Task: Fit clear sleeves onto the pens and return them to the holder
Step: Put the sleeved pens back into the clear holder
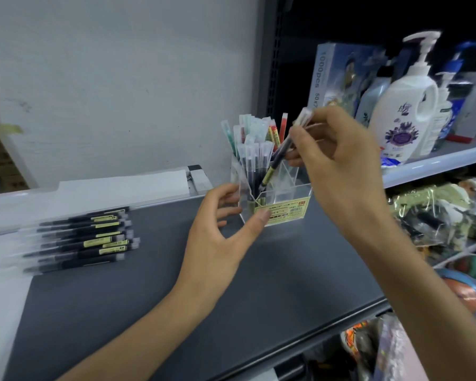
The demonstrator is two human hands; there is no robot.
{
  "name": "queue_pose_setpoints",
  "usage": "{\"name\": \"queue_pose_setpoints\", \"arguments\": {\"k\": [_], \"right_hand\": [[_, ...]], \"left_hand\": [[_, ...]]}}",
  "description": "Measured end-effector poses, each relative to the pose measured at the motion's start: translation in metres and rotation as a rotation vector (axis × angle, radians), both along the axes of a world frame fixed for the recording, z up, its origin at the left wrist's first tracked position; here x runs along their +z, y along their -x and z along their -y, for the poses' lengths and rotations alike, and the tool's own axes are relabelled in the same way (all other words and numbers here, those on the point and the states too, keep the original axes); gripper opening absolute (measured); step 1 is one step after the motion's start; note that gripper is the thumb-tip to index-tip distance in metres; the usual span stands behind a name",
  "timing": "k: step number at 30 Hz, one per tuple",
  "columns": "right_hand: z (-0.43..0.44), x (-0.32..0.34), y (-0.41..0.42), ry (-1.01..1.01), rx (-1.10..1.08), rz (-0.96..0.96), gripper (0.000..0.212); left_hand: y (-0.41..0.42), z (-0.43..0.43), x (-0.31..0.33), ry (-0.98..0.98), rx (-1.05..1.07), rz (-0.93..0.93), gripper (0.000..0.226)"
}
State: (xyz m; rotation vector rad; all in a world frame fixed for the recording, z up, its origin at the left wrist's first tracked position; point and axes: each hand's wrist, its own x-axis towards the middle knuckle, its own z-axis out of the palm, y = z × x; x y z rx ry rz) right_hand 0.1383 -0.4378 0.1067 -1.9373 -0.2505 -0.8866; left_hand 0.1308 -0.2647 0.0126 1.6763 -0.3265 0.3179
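Observation:
A clear acrylic pen holder point(291, 196) with a yellow label stands on the dark desk mat, holding several sleeved pens. My right hand point(338, 160) pinches a dark pen point(279, 155) in a clear sleeve, tilted, with its lower tip inside the holder's front compartment. My left hand point(220, 229) cups the holder's left front side, thumb on the label and fingers against the left wall. A pile of several dark pens point(80, 240) with yellow labels lies on the mat at the left.
The dark mat point(176, 312) covers the desk in front of me. White paper point(121, 185) lies behind it. To the right a shelf point(437, 160) carries a white pump bottle point(407, 111), a puzzle box point(338, 75) and other goods; packed items fill the lower shelf.

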Motion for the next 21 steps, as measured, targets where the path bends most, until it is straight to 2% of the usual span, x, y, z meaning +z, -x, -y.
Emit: {"name": "queue_pose_setpoints", "arguments": {"k": [6,11,21], "right_hand": [[-0.004,-0.02,-0.017,0.088,-0.062,-0.078,0.007],[-0.006,-0.024,-0.026,0.165,-0.13,-0.153,0.016],[-0.009,-0.026,-0.034,0.184,-0.157,-0.229,0.021]], "left_hand": [[-0.005,-0.001,-0.003,0.09,0.009,-0.045,0.057],[-0.007,0.0,-0.002,0.106,0.01,-0.059,0.053],[-0.006,0.0,0.0,0.108,-0.004,-0.09,0.045]]}}
